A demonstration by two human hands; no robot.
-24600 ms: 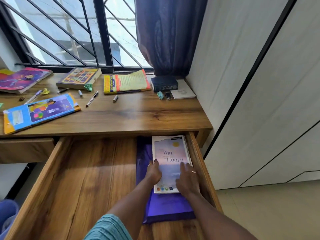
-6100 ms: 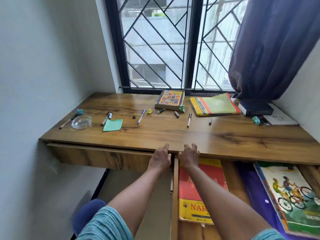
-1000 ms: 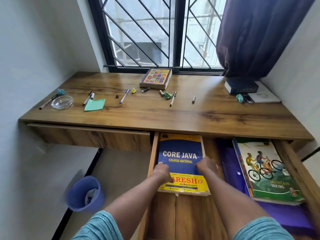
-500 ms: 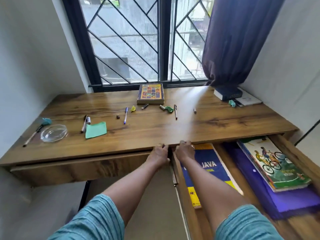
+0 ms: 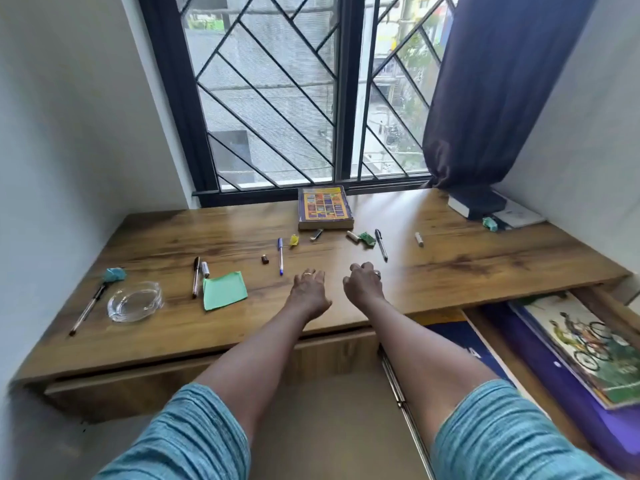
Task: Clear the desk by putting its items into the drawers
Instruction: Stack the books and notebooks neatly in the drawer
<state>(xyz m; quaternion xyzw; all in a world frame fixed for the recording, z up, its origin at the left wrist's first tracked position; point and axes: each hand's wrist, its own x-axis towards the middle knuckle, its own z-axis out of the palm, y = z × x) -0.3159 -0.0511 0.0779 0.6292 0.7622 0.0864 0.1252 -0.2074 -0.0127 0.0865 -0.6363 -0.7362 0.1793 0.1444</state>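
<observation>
**While both hands hover, small items lie on the desk**

As the person reaches forward, the left hand (image 5: pixel 309 292) and the right hand (image 5: pixel 362 284) are side by side above the middle of the desk (image 5: pixel 450 268). The fingers of both hands are loosely curled and hold nothing. I cannot tell if the fingertips touch the wood.

Just beyond the left hand lies a blue pen (image 5: pixel 280 254), and beyond the right hand lies a black pen (image 5: pixel 381 244). A thick colourful book (image 5: pixel 325 207) lies flat near the window. To the left are a green note (image 5: pixel 224 289), a second black pen (image 5: pixel 196 277) beside it, and a glass dish (image 5: pixel 135 301). At the far right corner a dark book (image 5: pixel 476 204) lies under the curtain (image 5: pixel 502 91).

Below the desk top, the right drawer (image 5: pixel 498 341) is pulled out. It holds a blue book (image 5: pixel 460 337), partly under the desk edge, and a cycling book (image 5: pixel 588 344) on a purple folder (image 5: pixel 540 355). The left drawer (image 5: pixel 138 386) is closed.
</observation>
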